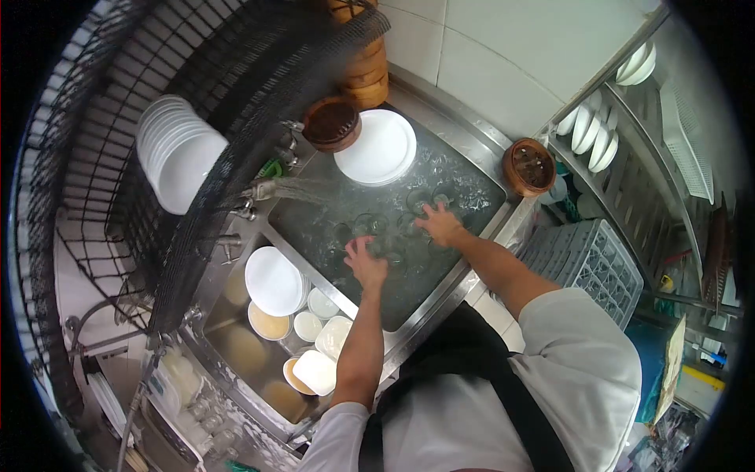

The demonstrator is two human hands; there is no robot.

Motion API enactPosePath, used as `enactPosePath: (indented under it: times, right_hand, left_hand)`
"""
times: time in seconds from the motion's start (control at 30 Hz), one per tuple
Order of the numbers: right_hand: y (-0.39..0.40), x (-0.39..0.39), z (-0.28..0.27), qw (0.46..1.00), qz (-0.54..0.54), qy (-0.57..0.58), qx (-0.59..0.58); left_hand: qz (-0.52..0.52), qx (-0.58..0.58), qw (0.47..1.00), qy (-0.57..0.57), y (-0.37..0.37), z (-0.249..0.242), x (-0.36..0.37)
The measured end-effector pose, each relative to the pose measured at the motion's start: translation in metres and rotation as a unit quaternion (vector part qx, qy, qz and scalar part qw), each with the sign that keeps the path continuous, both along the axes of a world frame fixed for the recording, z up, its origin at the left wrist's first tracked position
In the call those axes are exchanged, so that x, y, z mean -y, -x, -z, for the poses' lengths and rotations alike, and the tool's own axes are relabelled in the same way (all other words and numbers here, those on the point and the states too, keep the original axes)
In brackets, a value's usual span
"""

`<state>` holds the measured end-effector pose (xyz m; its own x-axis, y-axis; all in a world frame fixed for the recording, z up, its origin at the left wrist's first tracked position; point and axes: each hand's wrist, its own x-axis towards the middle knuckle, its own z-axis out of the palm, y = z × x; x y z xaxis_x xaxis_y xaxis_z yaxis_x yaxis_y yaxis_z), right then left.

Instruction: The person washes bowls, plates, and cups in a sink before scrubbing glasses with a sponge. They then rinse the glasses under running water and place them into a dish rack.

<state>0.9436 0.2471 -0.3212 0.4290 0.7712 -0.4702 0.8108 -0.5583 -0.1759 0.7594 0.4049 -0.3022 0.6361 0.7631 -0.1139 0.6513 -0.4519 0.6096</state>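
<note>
Both hands are over a basin (330,275) of greyish water with several clear glasses (373,224) in it. My left hand (366,263) is at the water by the nearer glasses, its fingers spread and bent. Farther right, my right hand (442,226) reaches in with fingers apart, close against other glasses (417,200). Whether either hand touches a glass is hard to make out through the water. A stack of white plates (376,148) sits at the basin's far end. Beside it is a round bamboo steamer (332,123). Water runs from a tap (263,189) into the basin.
A second sink (236,315) at left holds stacked white plates (275,281) and bowls (314,371). Above it hangs a black wire rack (102,157) with white bowls (181,161). Another steamer (528,167) stands on the right rim, near grey glass crates (590,263) and metal shelves (653,134).
</note>
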Motion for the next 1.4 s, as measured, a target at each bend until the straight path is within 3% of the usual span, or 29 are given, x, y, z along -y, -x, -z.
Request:
enactPosePath:
  times: [0.07, 0.17, 0.27, 0.37, 0.47, 0.57, 0.63, 0.67, 0.7, 0.73, 0.8, 0.83, 0.9, 0.97, 1.07, 1.17, 1.27, 1.3, 1.4]
  right_hand:
    - [-0.006, 0.002, 0.008, 1.0, -0.019, 0.02, -0.009]
    - [-0.01, 0.014, 0.077, 0.998, -0.027, -0.045, 0.038]
    - [-0.019, 0.008, 0.09, 0.99, 0.106, -0.072, -0.058]
    - [0.003, 0.025, 0.117, 0.977, 0.203, -0.049, -0.043]
    - [-0.017, 0.004, 0.025, 0.958, 0.24, 0.045, -0.148]
    - [-0.022, -0.008, 0.079, 0.999, -0.009, 0.002, -0.034]
    - [-0.029, -0.006, 0.114, 0.995, -0.095, 0.029, -0.033]
    - [-0.031, -0.005, 0.121, 0.989, -0.14, 0.041, -0.03]
    - [-0.029, -0.001, 0.112, 0.994, -0.09, 0.026, -0.053]
    - [-0.027, 0.003, 0.094, 0.996, -0.042, 0.011, -0.076]
    - [-0.022, 0.005, 0.073, 0.988, 0.07, 0.027, -0.138]
    - [-0.028, -0.002, 0.07, 0.974, 0.139, 0.057, -0.172]
    - [-0.033, -0.004, 0.038, 0.975, 0.118, 0.073, -0.173]
    - [-0.032, -0.002, -0.028, 0.99, -0.066, 0.045, -0.113]
    - [-0.03, -0.006, -0.073, 0.987, -0.063, 0.021, -0.144]
    - [-0.024, -0.014, -0.116, 0.99, -0.087, -0.02, -0.106]
    - [-0.014, -0.034, -0.153, 0.981, -0.078, -0.069, -0.162]
    - [-0.006, -0.044, -0.167, 0.977, -0.088, -0.081, -0.178]
    - [0.016, -0.076, -0.2, 0.96, -0.117, -0.131, -0.218]
  left_hand:
    - [0.018, -0.069, 0.997, 0.011, -0.003, 0.01, 0.003]
    - [0.039, -0.11, 0.993, 0.022, -0.007, 0.026, 0.012]
    - [0.064, -0.174, 0.982, 0.031, -0.006, 0.057, 0.012]
    - [0.059, -0.226, 0.972, -0.002, 0.004, 0.119, 0.016]
    - [-0.019, 0.019, 0.999, 0.04, 0.007, 0.123, 0.02]
    - [0.127, -0.253, 0.945, -0.162, 0.016, 0.156, 0.012]
    - [0.143, -0.284, 0.948, -0.007, 0.014, 0.156, 0.005]
    - [0.122, -0.263, 0.956, 0.054, 0.01, 0.146, 0.004]
    - [0.096, -0.242, 0.959, 0.113, 0.005, 0.135, 0.002]
    - [0.042, -0.186, 0.969, 0.154, -0.005, 0.095, 0.005]
    - [-0.033, -0.081, 0.98, 0.177, 0.007, 0.096, 0.01]
    - [-0.049, -0.031, 0.986, 0.157, 0.024, 0.141, 0.01]
    - [-0.068, 0.034, 0.983, 0.164, 0.031, 0.145, 0.008]
    - [-0.081, 0.056, 0.971, 0.22, 0.025, 0.079, 0.003]
    - [-0.063, 0.203, 0.929, 0.301, 0.036, 0.069, -0.012]
    - [-0.103, 0.254, 0.91, 0.312, 0.041, -0.002, -0.022]
    - [-0.149, 0.4, 0.727, 0.537, 0.067, -0.07, -0.037]
    - [-0.14, 0.423, 0.745, 0.496, 0.079, -0.08, -0.043]
    - [-0.193, 0.522, 0.655, 0.511, 0.125, -0.102, -0.069]
